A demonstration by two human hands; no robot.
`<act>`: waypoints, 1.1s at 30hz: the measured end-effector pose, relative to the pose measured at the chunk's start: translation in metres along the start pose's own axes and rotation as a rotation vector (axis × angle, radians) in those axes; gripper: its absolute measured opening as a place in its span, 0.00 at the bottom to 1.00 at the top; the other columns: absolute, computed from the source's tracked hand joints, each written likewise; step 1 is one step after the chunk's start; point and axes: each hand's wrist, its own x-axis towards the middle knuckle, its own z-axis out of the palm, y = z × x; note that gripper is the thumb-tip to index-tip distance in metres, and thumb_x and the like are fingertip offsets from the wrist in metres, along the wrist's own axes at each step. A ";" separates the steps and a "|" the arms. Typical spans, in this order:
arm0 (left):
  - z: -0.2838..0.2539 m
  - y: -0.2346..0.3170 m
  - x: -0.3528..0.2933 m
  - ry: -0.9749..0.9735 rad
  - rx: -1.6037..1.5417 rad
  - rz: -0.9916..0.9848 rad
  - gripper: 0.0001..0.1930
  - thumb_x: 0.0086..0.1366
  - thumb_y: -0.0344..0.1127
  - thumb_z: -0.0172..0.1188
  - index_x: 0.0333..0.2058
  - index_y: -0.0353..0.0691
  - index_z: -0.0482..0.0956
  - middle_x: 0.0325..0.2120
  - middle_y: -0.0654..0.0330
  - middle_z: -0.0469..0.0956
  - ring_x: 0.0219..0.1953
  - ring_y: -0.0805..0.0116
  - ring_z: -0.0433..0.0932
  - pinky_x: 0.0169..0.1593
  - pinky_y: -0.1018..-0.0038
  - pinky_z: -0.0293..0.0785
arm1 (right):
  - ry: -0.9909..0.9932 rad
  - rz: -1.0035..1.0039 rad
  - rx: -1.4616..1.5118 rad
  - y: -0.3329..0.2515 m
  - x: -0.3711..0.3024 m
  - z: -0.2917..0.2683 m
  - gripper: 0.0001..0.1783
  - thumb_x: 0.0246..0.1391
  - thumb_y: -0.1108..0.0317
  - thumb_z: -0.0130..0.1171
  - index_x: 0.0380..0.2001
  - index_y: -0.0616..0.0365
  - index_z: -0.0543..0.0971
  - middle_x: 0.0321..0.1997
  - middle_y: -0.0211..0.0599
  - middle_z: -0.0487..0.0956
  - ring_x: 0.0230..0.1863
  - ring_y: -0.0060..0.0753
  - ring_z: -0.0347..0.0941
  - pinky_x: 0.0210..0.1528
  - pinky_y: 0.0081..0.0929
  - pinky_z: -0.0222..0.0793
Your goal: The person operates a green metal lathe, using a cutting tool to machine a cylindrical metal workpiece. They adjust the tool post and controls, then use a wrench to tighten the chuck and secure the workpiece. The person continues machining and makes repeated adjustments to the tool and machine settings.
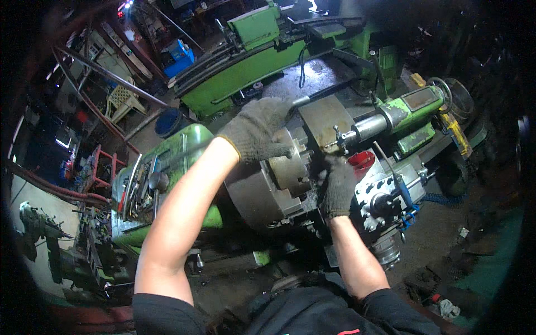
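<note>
We have our gloved left hand (258, 129) against the far side of the chuck (251, 196), whose axis runs near-left to far-right toward the tailstock (399, 111), our right hand (339, 191) just right of its face, though we cannot tell either grip.

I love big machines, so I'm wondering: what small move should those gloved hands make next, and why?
Maybe ease the left hand away from the big round chuck: it's gloved and reaches over the chuck's upper edge, where fabric might snag if the chuck turned.
</note>
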 end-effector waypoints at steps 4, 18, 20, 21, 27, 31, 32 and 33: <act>0.010 -0.005 0.019 -0.065 -0.054 -0.246 0.47 0.68 0.56 0.67 0.80 0.43 0.63 0.79 0.34 0.56 0.80 0.35 0.59 0.83 0.52 0.55 | -0.095 0.152 -0.249 0.038 0.014 0.003 0.23 0.75 0.52 0.57 0.51 0.62 0.89 0.44 0.46 0.91 0.47 0.45 0.86 0.50 0.44 0.78; 0.098 -0.025 0.026 0.527 0.393 -0.535 0.20 0.75 0.48 0.60 0.51 0.38 0.87 0.51 0.47 0.84 0.60 0.45 0.78 0.72 0.34 0.59 | -0.259 -0.528 -0.658 0.120 0.072 0.069 0.20 0.77 0.57 0.57 0.50 0.62 0.89 0.38 0.40 0.86 0.42 0.28 0.81 0.46 0.36 0.78; 0.055 0.005 0.019 0.586 0.199 -0.308 0.17 0.73 0.49 0.61 0.47 0.42 0.85 0.40 0.49 0.84 0.53 0.42 0.81 0.60 0.37 0.70 | -0.224 -0.362 -0.516 0.137 0.082 0.062 0.21 0.76 0.54 0.58 0.48 0.61 0.89 0.37 0.36 0.85 0.40 0.29 0.80 0.44 0.34 0.76; 0.048 0.014 0.010 0.530 0.207 -0.339 0.17 0.72 0.51 0.62 0.45 0.42 0.84 0.39 0.49 0.83 0.50 0.43 0.81 0.57 0.39 0.71 | -0.216 -0.136 -0.311 0.150 0.088 0.063 0.21 0.76 0.53 0.59 0.47 0.61 0.89 0.37 0.34 0.85 0.39 0.30 0.79 0.42 0.34 0.75; 0.053 0.033 -0.023 0.506 0.224 -0.459 0.25 0.69 0.62 0.64 0.41 0.43 0.81 0.36 0.47 0.83 0.37 0.43 0.85 0.41 0.44 0.79 | 0.061 0.715 0.668 0.068 0.065 0.062 0.22 0.75 0.49 0.64 0.27 0.47 0.80 0.21 0.28 0.78 0.19 0.28 0.73 0.20 0.31 0.64; 0.068 0.026 -0.013 0.587 0.163 -0.562 0.26 0.70 0.63 0.63 0.43 0.42 0.80 0.33 0.48 0.83 0.33 0.43 0.86 0.40 0.43 0.81 | 0.148 0.714 0.730 0.047 0.055 0.055 0.24 0.74 0.47 0.63 0.27 0.51 0.80 0.17 0.29 0.76 0.13 0.24 0.66 0.13 0.24 0.60; 0.073 0.024 -0.014 0.653 0.161 -0.513 0.25 0.70 0.62 0.63 0.43 0.42 0.80 0.33 0.47 0.84 0.34 0.43 0.87 0.40 0.44 0.82 | 0.163 0.686 0.616 0.062 0.052 0.045 0.24 0.74 0.47 0.63 0.27 0.51 0.81 0.19 0.30 0.77 0.13 0.25 0.68 0.14 0.26 0.62; 0.077 0.019 -0.015 0.717 0.158 -0.465 0.25 0.71 0.61 0.63 0.44 0.42 0.80 0.34 0.47 0.84 0.35 0.43 0.87 0.40 0.44 0.82 | 0.177 0.658 0.502 0.077 0.045 0.034 0.23 0.74 0.48 0.63 0.27 0.52 0.81 0.20 0.32 0.79 0.14 0.27 0.69 0.16 0.28 0.65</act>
